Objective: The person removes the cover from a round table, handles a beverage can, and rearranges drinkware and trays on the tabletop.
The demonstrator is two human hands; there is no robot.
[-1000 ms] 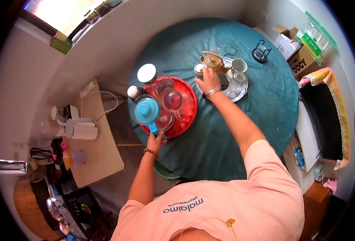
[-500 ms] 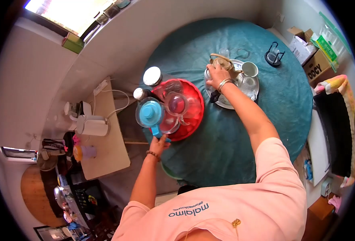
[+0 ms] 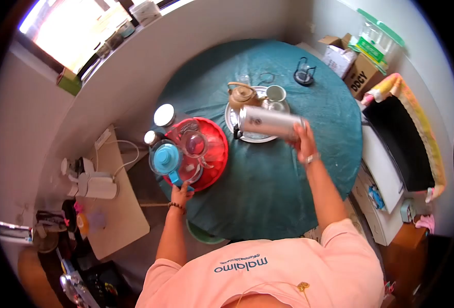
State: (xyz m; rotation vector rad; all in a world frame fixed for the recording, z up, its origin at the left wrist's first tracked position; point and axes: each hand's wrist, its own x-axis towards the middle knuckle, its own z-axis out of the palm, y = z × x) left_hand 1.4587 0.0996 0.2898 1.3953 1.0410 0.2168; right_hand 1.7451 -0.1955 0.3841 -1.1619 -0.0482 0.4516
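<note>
My left hand (image 3: 181,192) is closed on the blue handle of a clear pitcher with a blue lid (image 3: 166,157), at the near-left edge of the red tray (image 3: 219,138). In my right hand (image 3: 304,141) is a silver thermos (image 3: 273,122), held tilted almost on its side above the table, slightly blurred. Behind it, the round metal tray (image 3: 232,121) bears a brown teapot (image 3: 243,95) and a pale green cup (image 3: 276,93); the thermos hides part of this tray. Clear glassware (image 3: 194,143) stands on the red tray, beside two white-lidded jars (image 3: 164,115).
A green cloth (image 3: 268,195) covers the round table. A black wire holder (image 3: 304,73) stands at the far right, with cardboard boxes (image 3: 364,75) beyond. On the left, a side table (image 3: 129,220) bears a white kettle (image 3: 97,185).
My right hand has lifted the silver thermos off the metal tray and brought it nearer to me. My left hand stays on the pitcher's handle. The whole view has shifted.
</note>
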